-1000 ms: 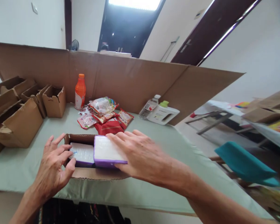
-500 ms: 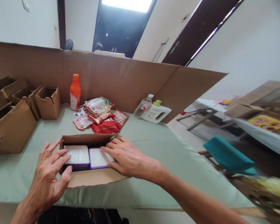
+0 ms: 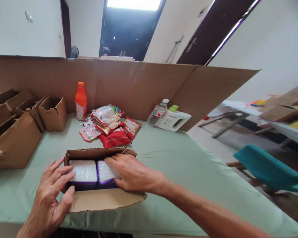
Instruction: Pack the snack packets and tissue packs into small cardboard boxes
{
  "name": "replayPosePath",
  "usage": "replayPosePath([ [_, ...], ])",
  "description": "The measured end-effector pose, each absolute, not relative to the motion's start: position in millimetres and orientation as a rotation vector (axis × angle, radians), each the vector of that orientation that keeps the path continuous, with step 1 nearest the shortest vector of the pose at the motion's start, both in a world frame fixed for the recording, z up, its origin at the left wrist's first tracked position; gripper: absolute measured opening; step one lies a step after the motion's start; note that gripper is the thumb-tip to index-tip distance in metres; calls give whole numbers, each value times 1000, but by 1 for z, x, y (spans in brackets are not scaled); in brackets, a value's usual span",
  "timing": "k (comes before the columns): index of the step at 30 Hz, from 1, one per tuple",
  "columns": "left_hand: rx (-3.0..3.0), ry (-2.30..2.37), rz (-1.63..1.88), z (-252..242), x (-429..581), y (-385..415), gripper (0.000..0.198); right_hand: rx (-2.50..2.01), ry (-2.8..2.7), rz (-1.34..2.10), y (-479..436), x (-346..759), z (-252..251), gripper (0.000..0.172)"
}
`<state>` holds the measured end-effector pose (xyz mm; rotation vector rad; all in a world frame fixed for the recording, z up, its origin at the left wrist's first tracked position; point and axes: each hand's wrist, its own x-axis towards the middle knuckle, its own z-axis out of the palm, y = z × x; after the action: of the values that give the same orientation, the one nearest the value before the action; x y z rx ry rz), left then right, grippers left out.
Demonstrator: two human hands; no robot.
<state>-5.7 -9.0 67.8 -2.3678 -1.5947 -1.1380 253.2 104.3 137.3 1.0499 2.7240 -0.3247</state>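
Beneath both hands, a table under pale green cloth (image 3: 173,158) bears the work, backed well beyond the fingertips by a long brown cardboard screen (image 3: 139,89). Between the hands and close to the table's near edge sits an open, oblong brown corrugated-cardboard box (image 3: 104,202); should it be dragged hard toward the person, it could slide toward that edge. Its near wall bows outward below the right hand, a weak spot that downward or sideways force could crease or tear.

The person's left hand (image 3: 48,191) is spread wide over the box's left end, fingertips at the left pack; if it bears too lightly, the box might skid. The right hand (image 3: 136,173) spans the right pack, thumb nearer, fingers farther; whether it squeezes or merely presses cannot be told.

Inside the box, side by side, lie a white-topped, purple-sided, film-wrapped left pack (image 3: 83,172) and a matching right pack (image 3: 106,170). The latter looks slightly askew and could jam against its neighbor or snag its film on raw cardboard. Just beyond the box, a flat, shiny red packet (image 3: 115,137) could be nudged if the box shifts away.
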Motion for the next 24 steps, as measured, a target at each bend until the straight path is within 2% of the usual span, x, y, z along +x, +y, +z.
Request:
replayPosePath([
  [4,-2379,-1616,-1162,73,-3,-8,32,1124,2782,-368,108,255,129,41],
  [9,-2224,-1851,-1422,74,-1,-19,59,1194,3271,-436,106,290,124,28],
  [12,-2165,-2011,-1572,64,-3,-29,58,1609,3545,-362,98,321,119,19],
  [14,-2207,-2001,-1583,57,-2,-33,53,1731,3610,-240,93,331,116,17],
  [17,-2197,-1898,-1632,54,3,-32,47,1430,3692,-141,92,324,117,19],
  [20,-2157,-1854,-1680,54,10,-29,45,1103,3530,-211,102,298,123,26],
  [24,-2291,-1814,-1558,53,13,-29,44,1069,3235,-288,128,272,126,39],
])
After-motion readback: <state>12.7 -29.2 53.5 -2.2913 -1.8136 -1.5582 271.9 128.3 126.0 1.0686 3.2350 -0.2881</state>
